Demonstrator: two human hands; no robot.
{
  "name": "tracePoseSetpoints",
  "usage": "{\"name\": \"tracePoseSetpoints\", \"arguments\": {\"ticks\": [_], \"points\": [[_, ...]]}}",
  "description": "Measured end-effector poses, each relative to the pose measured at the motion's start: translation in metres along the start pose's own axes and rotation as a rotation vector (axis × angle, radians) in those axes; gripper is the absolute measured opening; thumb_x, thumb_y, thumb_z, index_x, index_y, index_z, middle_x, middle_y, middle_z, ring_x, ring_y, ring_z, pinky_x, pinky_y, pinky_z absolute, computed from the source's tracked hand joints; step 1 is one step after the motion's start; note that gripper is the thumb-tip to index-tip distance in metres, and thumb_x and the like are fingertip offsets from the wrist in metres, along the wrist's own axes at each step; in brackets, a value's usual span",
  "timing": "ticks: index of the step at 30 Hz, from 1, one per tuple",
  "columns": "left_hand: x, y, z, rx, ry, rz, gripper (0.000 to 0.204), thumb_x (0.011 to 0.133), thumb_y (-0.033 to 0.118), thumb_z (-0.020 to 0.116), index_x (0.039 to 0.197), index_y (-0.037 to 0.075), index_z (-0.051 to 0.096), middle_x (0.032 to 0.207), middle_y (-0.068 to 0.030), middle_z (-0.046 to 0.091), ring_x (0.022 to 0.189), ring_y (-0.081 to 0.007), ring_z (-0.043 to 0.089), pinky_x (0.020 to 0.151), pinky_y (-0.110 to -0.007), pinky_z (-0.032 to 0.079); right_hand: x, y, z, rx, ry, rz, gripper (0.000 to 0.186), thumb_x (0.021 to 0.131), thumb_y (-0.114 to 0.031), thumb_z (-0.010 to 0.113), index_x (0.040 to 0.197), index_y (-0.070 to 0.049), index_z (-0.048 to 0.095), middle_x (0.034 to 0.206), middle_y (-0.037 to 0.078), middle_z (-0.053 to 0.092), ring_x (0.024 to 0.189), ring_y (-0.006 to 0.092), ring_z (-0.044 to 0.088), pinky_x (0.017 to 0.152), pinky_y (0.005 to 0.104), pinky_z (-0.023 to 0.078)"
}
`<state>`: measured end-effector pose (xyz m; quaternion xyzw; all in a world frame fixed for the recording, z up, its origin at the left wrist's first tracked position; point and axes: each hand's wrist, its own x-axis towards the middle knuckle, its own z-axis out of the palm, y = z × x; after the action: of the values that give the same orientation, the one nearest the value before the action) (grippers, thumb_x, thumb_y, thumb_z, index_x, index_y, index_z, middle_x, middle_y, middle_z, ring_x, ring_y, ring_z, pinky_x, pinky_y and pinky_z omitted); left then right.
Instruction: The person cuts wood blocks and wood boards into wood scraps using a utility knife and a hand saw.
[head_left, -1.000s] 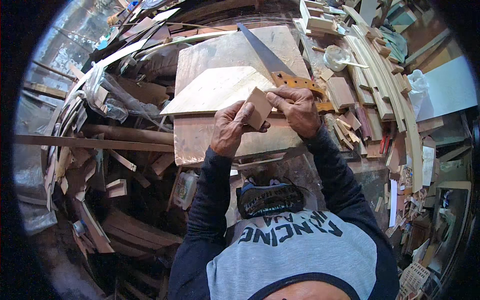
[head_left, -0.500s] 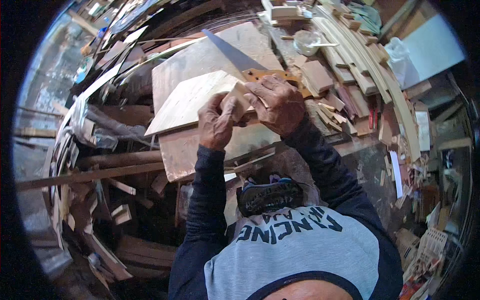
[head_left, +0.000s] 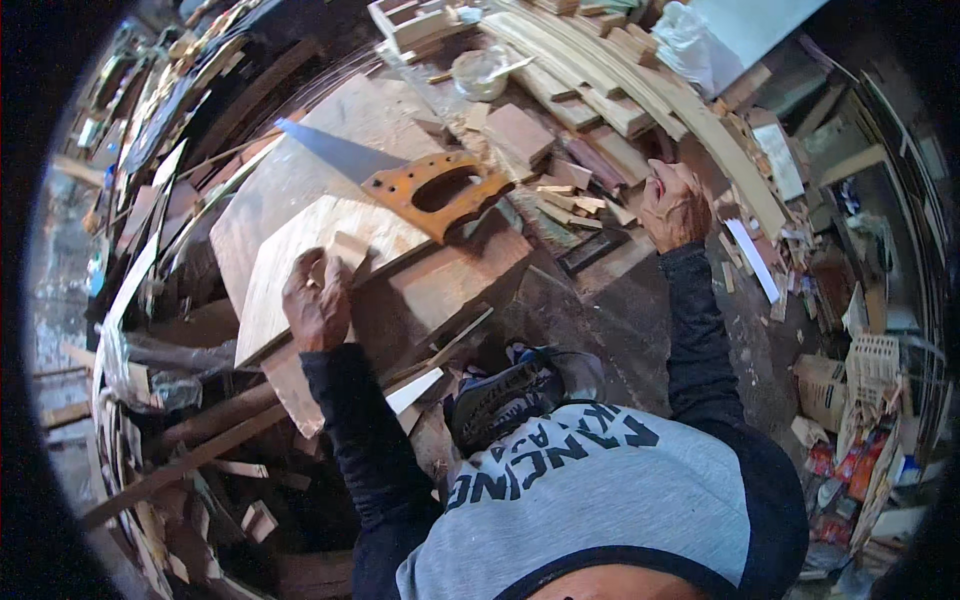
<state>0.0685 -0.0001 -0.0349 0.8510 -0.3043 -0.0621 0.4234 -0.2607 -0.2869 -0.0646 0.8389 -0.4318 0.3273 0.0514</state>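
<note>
My left hand (head_left: 320, 300) grips a small pale wood block (head_left: 350, 248) between thumb and fingers, against the top of a light wooden board (head_left: 300, 255) with angled corners. A handsaw (head_left: 435, 192) lies across that board, its brown wooden handle near the right edge and its blade pointing to the far left. Beneath is a larger wooden panel (head_left: 455, 285). Off to the right, my right hand (head_left: 676, 207) is down among wood offcuts, its fingers curled at a slim red thing (head_left: 656, 186), mostly covered, whose kind I cannot make out.
Long pale wood strips (head_left: 640, 85) stretch along the far right. A clear plastic tub (head_left: 478, 75) and a white plastic bag (head_left: 695, 50) stand at the back. Small wood slivers (head_left: 570, 205) lie right of the saw. A white basket (head_left: 873, 365) sits at the lower right.
My right hand has left the wood block and reached right to the red thing. My left hand keeps the block on the board. The view has turned rightward, and the saw handle is uncovered.
</note>
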Motion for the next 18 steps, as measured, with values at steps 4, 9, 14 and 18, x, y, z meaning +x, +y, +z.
{"name": "tracePoseSetpoints", "arguments": {"ticks": [4,9,14,18], "points": [[-0.006,-0.002,-0.005,-0.084,-0.119,-0.057,0.048,0.078,0.019,0.072,0.117,-0.003,0.054,0.100,-0.0104,0.062,0.074,-0.0124,0.057,0.065,-0.027,0.048,-0.011,0.020,-0.001,-0.120,-0.104,0.172,0.028,0.078,-0.021,0.060,0.102,-0.006,0.063,0.099,0.017,0.060,0.093,0.0355,0.056,0.080,0.0442,0.046],[-0.007,-0.012,-0.013,0.002,-0.110,0.032,0.051,0.076,0.018,0.073,0.118,-0.002,0.053,0.099,-0.0098,0.061,0.072,-0.0147,0.056,0.065,-0.029,0.048,0.002,0.022,0.031,-0.170,-0.130,0.351,0.039,0.073,-0.027,0.060,0.104,-0.004,0.058,0.106,0.020,0.056,0.100,0.0402,0.052,0.090,0.0494,0.039],[-0.007,-0.002,-0.005,0.106,-0.099,0.065,0.050,0.076,0.020,0.073,0.117,-0.001,0.054,0.102,-0.0120,0.061,0.072,-0.0181,0.057,0.065,-0.031,0.048,-0.031,0.094,0.093,-0.355,-0.106,0.218,0.058,0.077,-0.041,0.059,0.124,-0.011,0.048,0.123,0.024,0.051,0.115,0.0438,0.046,0.097,0.0522,0.038],[-0.012,0.004,-0.004,0.095,-0.044,0.105,0.049,0.076,0.023,0.073,0.116,0.000,0.055,0.100,-0.0150,0.060,0.069,-0.0210,0.058,0.064,-0.032,0.049,0.005,0.048,0.062,-0.328,-0.477,0.383,0.057,0.078,-0.039,0.058,0.124,-0.008,0.048,0.122,0.027,0.051,0.117,0.0440,0.045,0.097,0.0524,0.037]]}}
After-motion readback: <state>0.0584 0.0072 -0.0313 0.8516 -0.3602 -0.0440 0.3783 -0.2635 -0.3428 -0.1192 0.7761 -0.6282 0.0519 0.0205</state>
